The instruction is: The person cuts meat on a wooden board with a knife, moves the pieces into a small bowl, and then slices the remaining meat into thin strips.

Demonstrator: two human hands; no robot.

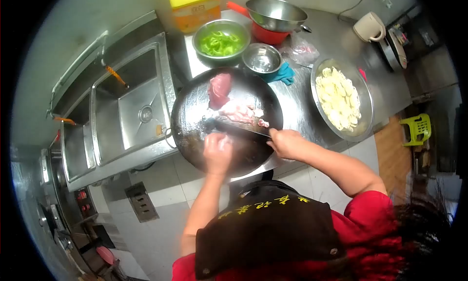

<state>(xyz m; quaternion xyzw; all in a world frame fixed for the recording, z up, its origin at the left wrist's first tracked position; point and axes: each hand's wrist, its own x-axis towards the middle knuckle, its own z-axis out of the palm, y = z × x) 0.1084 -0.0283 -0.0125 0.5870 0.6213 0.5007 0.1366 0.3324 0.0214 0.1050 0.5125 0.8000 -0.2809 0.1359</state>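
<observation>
A round dark chopping board (pixel 195 130) lies on the steel counter. On it are a piece of red meat (pixel 220 89) and, nearer to me, paler cut meat (pixel 239 111). My right hand (pixel 287 143) is closed round the handle of a knife (pixel 243 130), whose blade lies along the near side of the cut meat. My left hand (pixel 218 148) is on the board at the near left of the blade, its fingers curled and slightly blurred; what lies under them is hidden.
Behind the board stand a bowl of green peppers (pixel 222 40), a small steel bowl (pixel 263 58), a blue cloth (pixel 282 75) and a yellow jug (pixel 196 9). A large bowl of pale slices (pixel 341 100) is at the right; steel sinks (pixel 141 110) are at the left.
</observation>
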